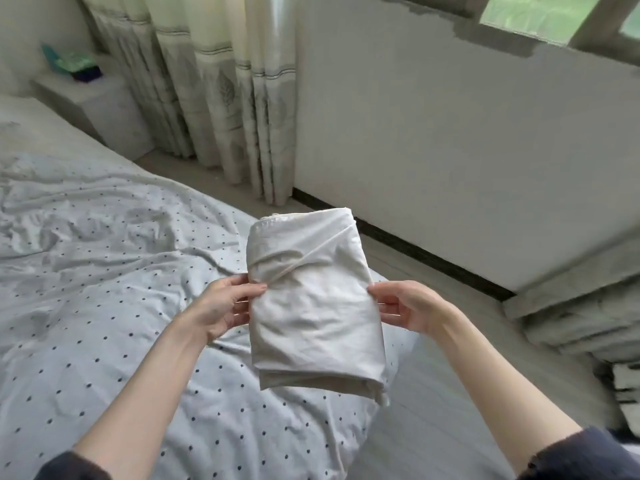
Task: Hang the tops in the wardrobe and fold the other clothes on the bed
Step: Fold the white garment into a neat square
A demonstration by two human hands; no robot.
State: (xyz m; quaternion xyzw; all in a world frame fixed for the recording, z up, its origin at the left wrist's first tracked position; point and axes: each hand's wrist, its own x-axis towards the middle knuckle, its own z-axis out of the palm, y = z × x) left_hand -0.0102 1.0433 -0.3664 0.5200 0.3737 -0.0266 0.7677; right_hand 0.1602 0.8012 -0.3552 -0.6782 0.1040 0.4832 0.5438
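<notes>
A folded white garment (pixel 311 306) is held up in the air over the corner of the bed (pixel 104 271). My left hand (pixel 225 310) grips its left edge, thumb on top and fingers behind. On the right edge, my right hand (pixel 405 306) pinches the cloth the same way. The garment is a thick rectangular bundle, its far end higher than its near end. The bed has a pale blue cover with small dark dots, and it is rumpled.
A white nightstand (pixel 104 109) with a green box stands at the far left by the curtains (pixel 214 91). A white wall panel (pixel 450 150) runs along the right. Grey folded cloth (pixel 588 323) is stacked at the right edge. A strip of floor lies between the bed and the wall.
</notes>
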